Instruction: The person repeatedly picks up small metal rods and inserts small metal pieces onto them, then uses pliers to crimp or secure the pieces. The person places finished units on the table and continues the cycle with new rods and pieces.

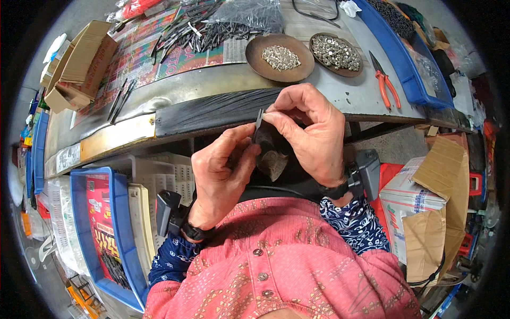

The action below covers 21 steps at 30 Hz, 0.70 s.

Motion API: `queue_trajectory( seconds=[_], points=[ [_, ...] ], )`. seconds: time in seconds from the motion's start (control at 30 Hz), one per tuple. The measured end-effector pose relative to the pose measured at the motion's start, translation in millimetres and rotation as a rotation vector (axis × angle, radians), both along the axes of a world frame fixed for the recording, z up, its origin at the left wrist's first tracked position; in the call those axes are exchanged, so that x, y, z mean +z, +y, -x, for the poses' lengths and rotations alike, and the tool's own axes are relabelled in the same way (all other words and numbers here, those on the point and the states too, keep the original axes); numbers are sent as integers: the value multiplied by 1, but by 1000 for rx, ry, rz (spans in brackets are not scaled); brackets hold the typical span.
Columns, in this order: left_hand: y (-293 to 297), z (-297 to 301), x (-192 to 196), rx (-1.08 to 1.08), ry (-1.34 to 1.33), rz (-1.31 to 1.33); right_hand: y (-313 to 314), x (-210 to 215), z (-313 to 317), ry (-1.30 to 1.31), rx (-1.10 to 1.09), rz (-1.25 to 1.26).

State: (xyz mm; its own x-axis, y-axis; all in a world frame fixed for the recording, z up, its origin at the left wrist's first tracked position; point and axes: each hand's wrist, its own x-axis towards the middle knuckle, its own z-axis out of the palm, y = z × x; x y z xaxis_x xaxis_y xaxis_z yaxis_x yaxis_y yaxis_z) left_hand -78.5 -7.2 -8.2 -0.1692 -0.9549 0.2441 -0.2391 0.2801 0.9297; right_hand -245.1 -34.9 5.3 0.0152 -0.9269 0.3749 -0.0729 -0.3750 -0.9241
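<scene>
Above the bench's near edge, my left hand (226, 167) pinches the lower part of a thin, dark, flat strip (258, 126) that stands nearly upright. My right hand (313, 135) has thumb and index finger pressed together at the strip's upper end; whether a small part sits between those fingertips is hidden. Just beyond my hands lies a brown round dish (257, 59) holding small silvery pins (280, 57). To its right, a second dish (317, 58) is full of small silvery metal pieces (336, 51). Red-handled pliers (387, 85) rest farther right.
Many dark strips (183, 40) are heaped at the back beside a clear plastic bag (249, 16). Several loose strips (121, 101) lie left. Cardboard boxes (87, 64) (435, 202) flank me. One blue tray (79, 212) stands low left, another blue tray (406, 74) at right.
</scene>
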Motion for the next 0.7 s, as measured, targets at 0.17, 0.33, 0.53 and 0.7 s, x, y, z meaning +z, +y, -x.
queue_trajectory(
  seconds=[0.17, 0.33, 0.53, 0.7],
  points=[
    [-1, -2, 2, -87, 116, -96, -10, -2, 9, -140, 148, -186],
    [1, -2, 1, -92, 137, -106, -9, -2, 14, -163, 250, -160],
    [-4, 0, 5, 4, -102, 119, -7, 2, 17, -50, 292, -244],
    [-13, 4, 10, -22, 121, 18, -7, 1, 8, -33, 263, -155]
  ],
)
